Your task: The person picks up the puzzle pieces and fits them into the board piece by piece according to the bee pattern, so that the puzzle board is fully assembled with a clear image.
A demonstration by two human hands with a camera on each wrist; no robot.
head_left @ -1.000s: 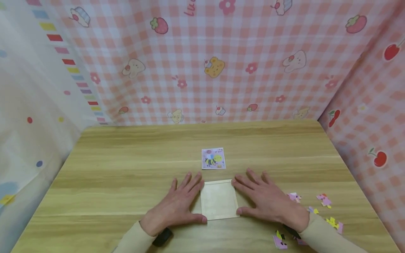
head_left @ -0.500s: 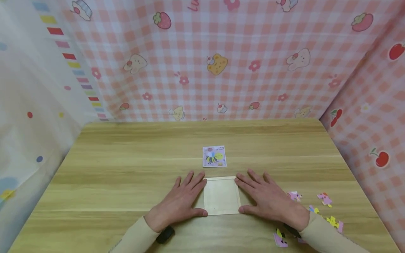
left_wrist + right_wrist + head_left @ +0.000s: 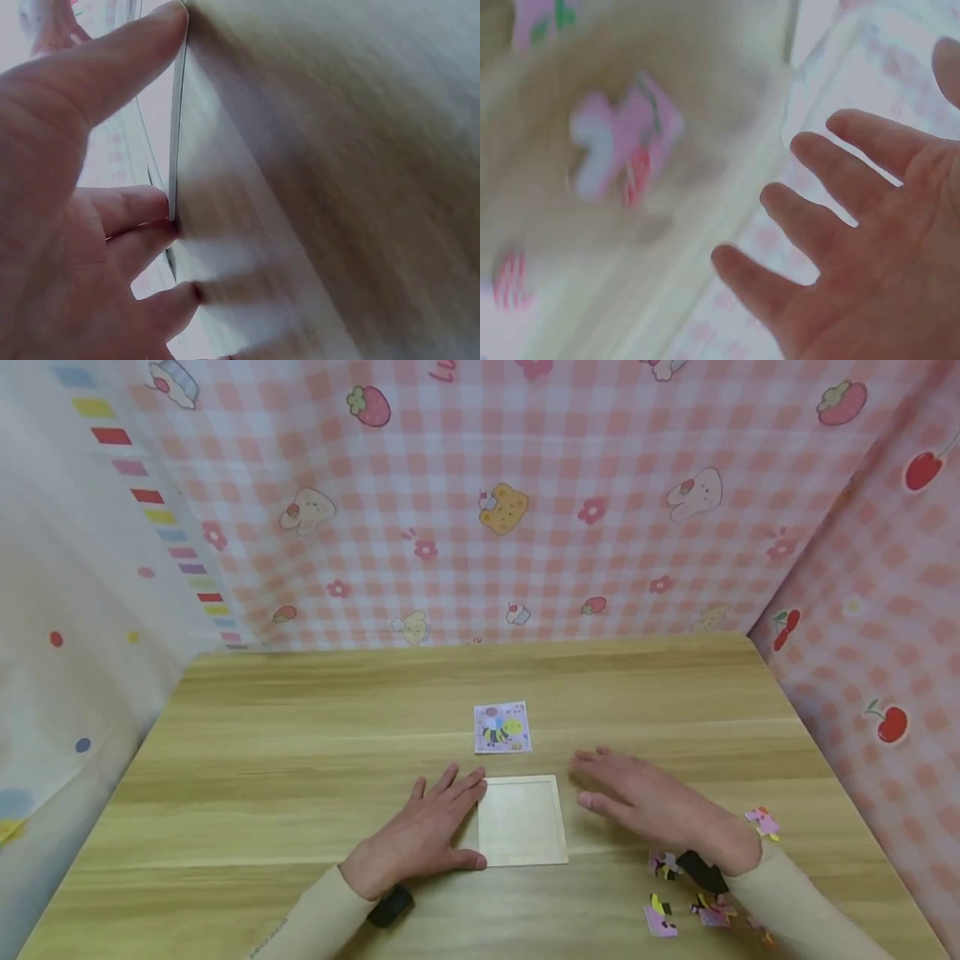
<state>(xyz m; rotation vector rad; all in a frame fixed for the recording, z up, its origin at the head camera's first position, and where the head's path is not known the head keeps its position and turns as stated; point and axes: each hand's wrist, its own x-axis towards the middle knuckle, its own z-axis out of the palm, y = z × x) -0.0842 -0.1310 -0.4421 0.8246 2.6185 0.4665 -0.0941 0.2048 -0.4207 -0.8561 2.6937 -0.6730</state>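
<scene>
A shallow square wooden puzzle tray (image 3: 521, 822) lies flat on the table, bare inside. My left hand (image 3: 420, 839) rests at its left side with fingers spread; thumb and index fingertip touch the tray's edge (image 3: 178, 112), as the left wrist view also shows. Apart from the tray, to its right, is my right hand (image 3: 652, 802), fingers extended and holding nothing. Under and beside the right forearm lie loose jigsaw pieces, among them a pink and yellow piece (image 3: 660, 918). A pink piece (image 3: 626, 139) appears blurred in the right wrist view. The forearm hides some pieces.
Behind the tray lies a small square picture card (image 3: 502, 727) with a bee on it. Another jigsaw piece (image 3: 763, 822) lies right of the right wrist. Checked cloth (image 3: 450, 527) hangs behind the wooden table (image 3: 300, 710), with more cloth at both sides.
My right hand has let go of the tray's right edge, moved off to the right and turned partly on its side. The left hand has stayed at the tray's left edge.
</scene>
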